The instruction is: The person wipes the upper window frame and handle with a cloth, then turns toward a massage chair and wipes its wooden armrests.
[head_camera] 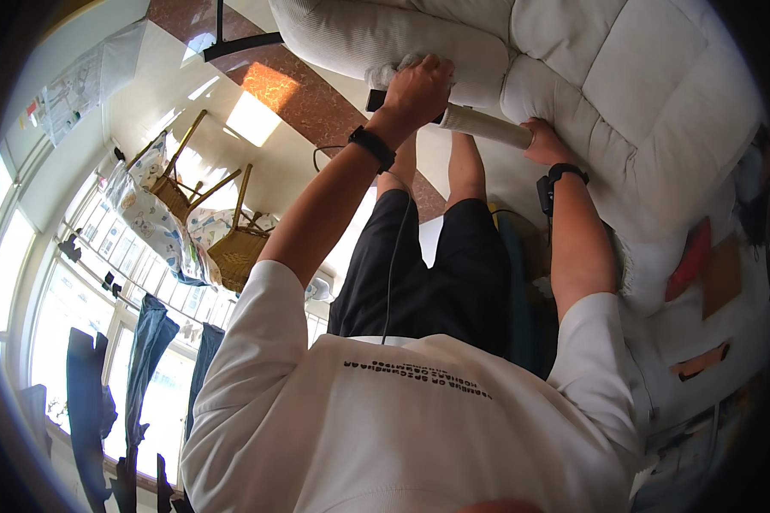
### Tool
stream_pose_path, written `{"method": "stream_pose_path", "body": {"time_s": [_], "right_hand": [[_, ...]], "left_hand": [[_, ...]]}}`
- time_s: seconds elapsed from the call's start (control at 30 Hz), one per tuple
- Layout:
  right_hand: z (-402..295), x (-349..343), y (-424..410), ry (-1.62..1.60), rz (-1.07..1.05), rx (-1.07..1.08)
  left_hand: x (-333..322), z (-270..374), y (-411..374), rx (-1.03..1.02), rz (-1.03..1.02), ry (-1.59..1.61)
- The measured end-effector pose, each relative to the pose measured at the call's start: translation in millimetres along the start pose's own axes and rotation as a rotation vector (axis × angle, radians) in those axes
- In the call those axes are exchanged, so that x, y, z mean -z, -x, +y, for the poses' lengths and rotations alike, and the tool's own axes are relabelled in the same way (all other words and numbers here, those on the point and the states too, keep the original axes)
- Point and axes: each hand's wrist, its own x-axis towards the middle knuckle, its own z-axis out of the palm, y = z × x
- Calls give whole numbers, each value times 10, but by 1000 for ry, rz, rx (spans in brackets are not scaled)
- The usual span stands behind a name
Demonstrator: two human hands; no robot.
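My left hand (420,90) is closed around a crumpled greyish-white cloth (382,75), against the front edge of a cream padded seat (385,38). Just below that hand runs a chair armrest with a black end (375,100) and a cream ribbed sleeve (487,125). My right hand (547,142) grips the sleeve's other end, close to the padded backrest (654,77). My left hand hides part of the armrest and of the cloth. Each wrist wears a black band.
A black metal chair leg (244,46) stands on the tiled floor. Wicker chairs (234,256) and a patterned cloth (147,192) are at the left, near hanging jeans (144,346) and windows. A thin cable (391,269) hangs before my shorts.
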Motion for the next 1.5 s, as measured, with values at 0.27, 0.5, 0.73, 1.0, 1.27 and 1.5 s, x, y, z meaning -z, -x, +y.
{"method": "stream_pose_path", "body": {"time_s": [0.27,0.5,0.73,1.0,1.27,1.5], "right_hand": [[148,-74,-9,0,107,73],[-155,40,58,103,83,79],[-255,-12,56,79,147,130],[-211,46,126,17,108,94],[-260,3,79,39,106,62],[-521,187,239,90,105,-7]], "left_hand": [[279,-19,333,-410,-5,-182],[732,-914,1344,-104,-582,-550],[717,-533,1178,165,-186,69],[719,184,475,-205,-434,10],[1173,-810,564,318,-561,-23],[757,-891,639,324,-421,279]]}}
